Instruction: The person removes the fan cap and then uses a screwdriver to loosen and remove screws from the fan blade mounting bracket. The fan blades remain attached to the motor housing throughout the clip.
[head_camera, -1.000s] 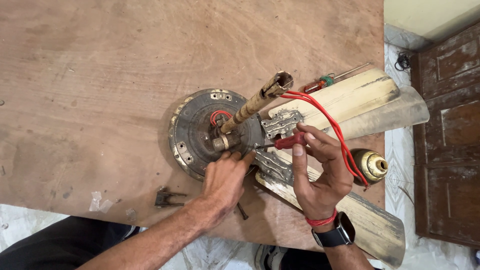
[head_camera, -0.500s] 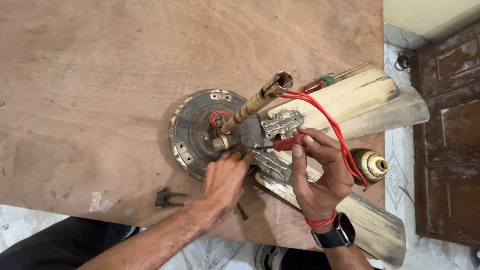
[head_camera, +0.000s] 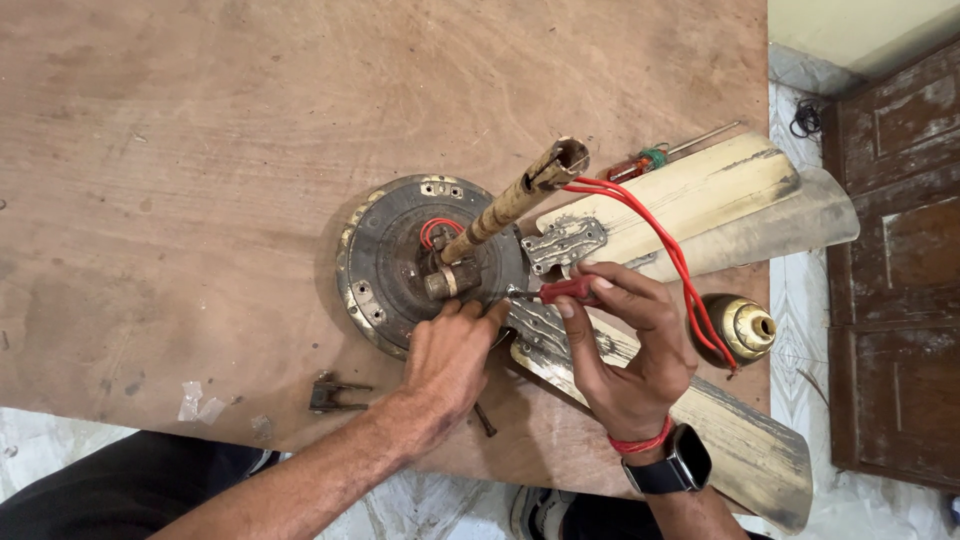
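Left hand palm down, fingers curled, tips pressing near-right edge of round fan motor; not gripping anything. Right hand wrist bent, fingers pinched narrow round red-handled screwdriver, its tip pointing left at motor edge. Motor sits mid-table, down rod rising from hub. Cream fan blades lie right of motor, brass cup near right.

Head view, steeply down, near table
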